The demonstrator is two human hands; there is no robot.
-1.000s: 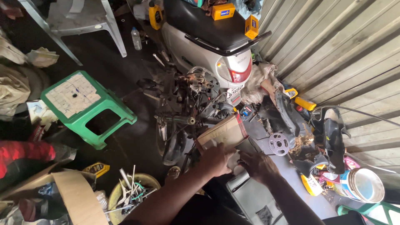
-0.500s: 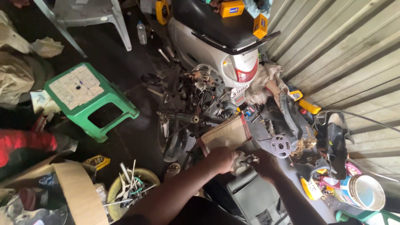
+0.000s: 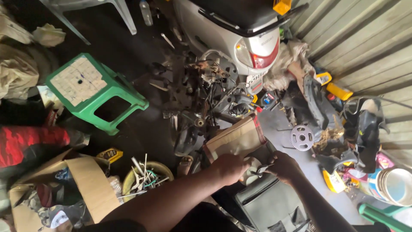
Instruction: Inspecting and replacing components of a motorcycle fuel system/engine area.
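The left hand [image 3: 231, 166] is gripping the near edge of a flat brown cardboard piece [image 3: 237, 139], its fingers curled and clamped on that edge. The cardboard is lying tilted at the centre of the view, its far corner pointing toward 1 o'clock, resting over a pile of dark engine parts [image 3: 201, 99]. The right hand [image 3: 284, 165] is sitting just at 3 o'clock of the left hand, fingers closed around a small dark part [image 3: 262, 170] that is poking out toward the left hand; what the part is, I cannot tell. Both hands are working above a grey panel [image 3: 270, 204] at 6 o'clock.

At 3 o'clock of the cardboard a toothed sprocket [image 3: 302, 137] is lying on the grey floor, well apart from the hands. At 12 o'clock a white scooter [image 3: 240, 38] is standing with its red tail lamp facing the pile. At 9 o'clock a green stool [image 3: 92, 92] is standing on the dark floor. At 8 o'clock a yellow bowl [image 3: 146, 176] is holding loose tools, beside an open cardboard box [image 3: 81, 180]. At 4 o'clock a stack of pale tubs [image 3: 395, 184] is sitting near the corrugated wall [image 3: 365, 47].
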